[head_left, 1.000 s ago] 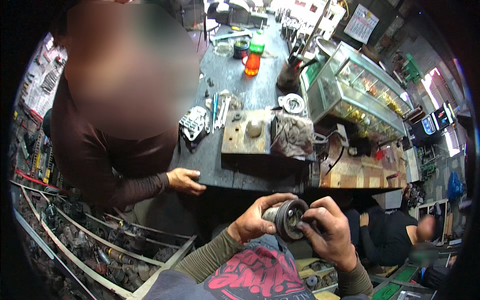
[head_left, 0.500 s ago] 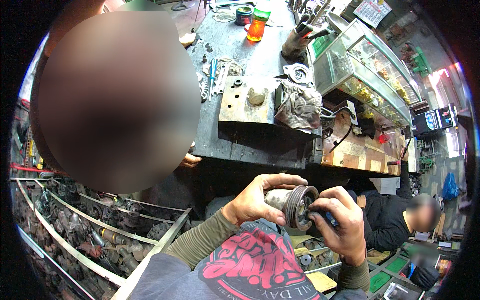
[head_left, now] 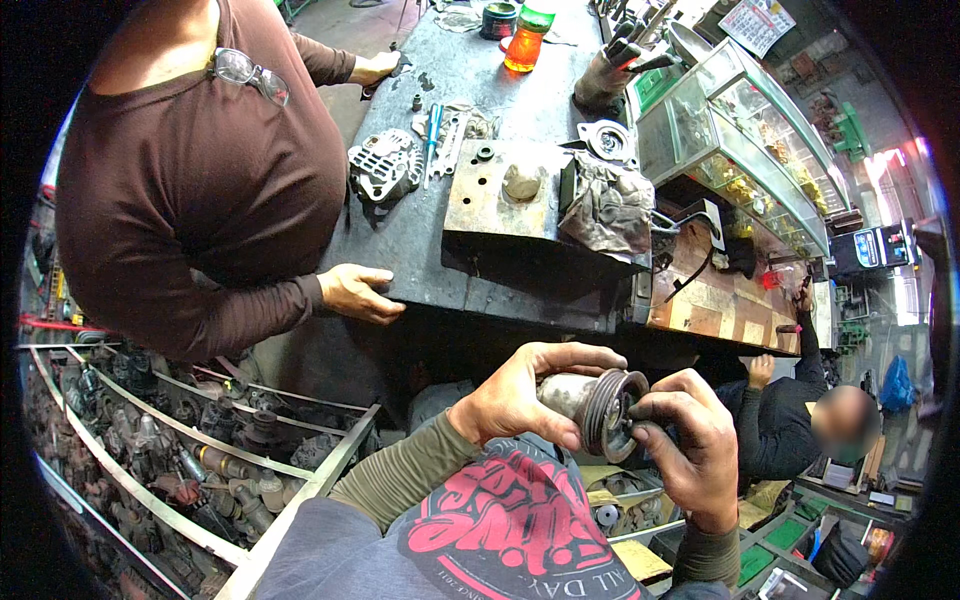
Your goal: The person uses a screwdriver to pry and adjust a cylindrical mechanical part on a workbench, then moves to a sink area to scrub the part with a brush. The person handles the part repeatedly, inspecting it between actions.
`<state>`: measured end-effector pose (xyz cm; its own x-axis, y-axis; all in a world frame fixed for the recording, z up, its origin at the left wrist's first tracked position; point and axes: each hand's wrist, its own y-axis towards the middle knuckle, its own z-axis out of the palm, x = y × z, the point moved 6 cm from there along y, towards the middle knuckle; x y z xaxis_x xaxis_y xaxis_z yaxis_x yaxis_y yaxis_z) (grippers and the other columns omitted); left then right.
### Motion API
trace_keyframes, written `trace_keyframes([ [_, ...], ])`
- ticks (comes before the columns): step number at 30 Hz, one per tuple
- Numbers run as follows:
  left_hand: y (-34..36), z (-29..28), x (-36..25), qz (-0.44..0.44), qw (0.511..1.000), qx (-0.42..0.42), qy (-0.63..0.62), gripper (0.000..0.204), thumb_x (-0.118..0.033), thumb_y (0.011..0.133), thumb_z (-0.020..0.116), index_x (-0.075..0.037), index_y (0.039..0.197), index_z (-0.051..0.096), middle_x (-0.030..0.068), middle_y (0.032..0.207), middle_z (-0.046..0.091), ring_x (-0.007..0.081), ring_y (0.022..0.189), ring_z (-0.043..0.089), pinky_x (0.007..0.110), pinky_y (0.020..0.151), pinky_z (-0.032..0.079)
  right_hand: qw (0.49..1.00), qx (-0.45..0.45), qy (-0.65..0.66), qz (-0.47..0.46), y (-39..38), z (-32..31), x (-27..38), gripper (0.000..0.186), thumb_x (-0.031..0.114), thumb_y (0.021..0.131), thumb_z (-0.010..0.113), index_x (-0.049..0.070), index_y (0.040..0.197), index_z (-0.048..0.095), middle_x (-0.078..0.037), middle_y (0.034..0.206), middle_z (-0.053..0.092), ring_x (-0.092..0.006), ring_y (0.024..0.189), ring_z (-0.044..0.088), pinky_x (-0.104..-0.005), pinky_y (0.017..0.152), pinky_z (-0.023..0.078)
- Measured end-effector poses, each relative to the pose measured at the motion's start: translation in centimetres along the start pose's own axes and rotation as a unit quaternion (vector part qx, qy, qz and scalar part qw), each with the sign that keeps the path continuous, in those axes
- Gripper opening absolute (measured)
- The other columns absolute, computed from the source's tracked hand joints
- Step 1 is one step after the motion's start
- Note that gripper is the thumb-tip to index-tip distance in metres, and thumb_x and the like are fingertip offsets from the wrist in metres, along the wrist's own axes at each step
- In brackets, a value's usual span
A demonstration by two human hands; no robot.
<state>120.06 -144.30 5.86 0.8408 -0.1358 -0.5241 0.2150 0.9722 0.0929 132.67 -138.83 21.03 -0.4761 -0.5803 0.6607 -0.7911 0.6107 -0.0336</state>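
Note:
In front of my chest, my left hand (head_left: 530,398) is wrapped around a pale metal cylinder (head_left: 567,396). A dark grooved pulley (head_left: 606,412) sits on the cylinder's right end, tilted with its open face toward my right hand (head_left: 690,440). The thumb and curled fingers of that hand reach into the pulley's face and pinch at its centre. Whatever lies between those fingertips is too small and covered to make out. Both hands hold the part in the air, below the near edge of the dark workbench (head_left: 455,290).
A co-worker in brown (head_left: 190,200) stands at left, one hand (head_left: 360,292) by the bench edge. On the bench are a slotted metal housing (head_left: 385,165), a screwdriver (head_left: 433,135), a metal block (head_left: 505,190) and a grey rag (head_left: 608,210). Racks of parts (head_left: 200,450) stand lower left.
My hands and the pulley appear slightly farther right as the view shifts. The co-worker's torso and hand, and the slotted housing, now show where a blurred patch covered them.

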Motion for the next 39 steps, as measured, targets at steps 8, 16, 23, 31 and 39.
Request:
trace_keyframes([
  [8,-0.1,-0.1,-0.1,-0.009,0.999,-0.031,0.028,0.101,-0.016,0.051,0.105,0.002,0.14,0.06,0.0154,0.133,0.07,0.0221,0.121,0.067,0.038,0.109,0.052,1.0,-0.019,-0.02,0.004,-0.4,0.7,-0.3,0.021,-0.002,0.078,0.077,0.002,0.097,0.07,-0.015,0.091,0.064,-0.0325,0.083,0.065,-0.0389,0.072,0.053],
  [16,-0.3,-0.6,-0.1,0.006,0.999,-0.006,0.034,0.097,-0.009,0.057,0.101,0.002,0.143,0.058,0.0135,0.135,0.068,0.0189,0.122,0.065,0.035,0.109,0.051,0.998,-0.047,-0.041,0.013,-0.7,1.7,-0.5,0.019,-0.002,0.082,0.073,-0.001,0.099,0.066,-0.017,0.091,0.061,-0.0355,0.081,0.063,-0.041,0.072,0.051],
  [23,-0.1,-1.8,1.1,0.01,0.999,0.002,-0.036,0.1,-0.01,0.057,0.102,0.001,0.145,0.057,0.0136,0.135,0.068,0.0196,0.122,0.066,0.036,0.109,0.051,0.998,-0.055,-0.03,0.015,-0.6,2.1,0.0,0.019,0.002,0.083,0.076,0.0,0.1,0.068,-0.017,0.094,0.061,-0.0343,0.082,0.063,-0.0402,0.073,0.052],
  [31,0.2,-1.9,2.4,-0.007,0.987,0.022,-0.159,0.107,-0.012,0.053,0.104,-0.001,0.147,0.054,0.015,0.138,0.066,0.0245,0.126,0.066,0.042,0.112,0.052,0.992,-0.091,-0.046,-0.074,1.5,1.3,2.6,0.03,0.007,0.078,0.082,0.003,0.106,0.072,-0.016,0.103,0.061,-0.0327,0.093,0.063,-0.0397,0.081,0.052],
  [39,-0.5,-1.9,2.7,-0.03,0.99,0.014,-0.135,0.11,-0.007,0.054,0.103,-0.001,0.15,0.05,0.015,0.141,0.064,0.0252,0.128,0.064,0.042,0.114,0.05,0.991,-0.082,-0.056,-0.091,1.8,2.0,2.5,0.025,0.004,0.077,0.079,0.002,0.101,0.072,-0.015,0.094,0.061,-0.0314,0.084,0.063,-0.0394,0.075,0.052],
])
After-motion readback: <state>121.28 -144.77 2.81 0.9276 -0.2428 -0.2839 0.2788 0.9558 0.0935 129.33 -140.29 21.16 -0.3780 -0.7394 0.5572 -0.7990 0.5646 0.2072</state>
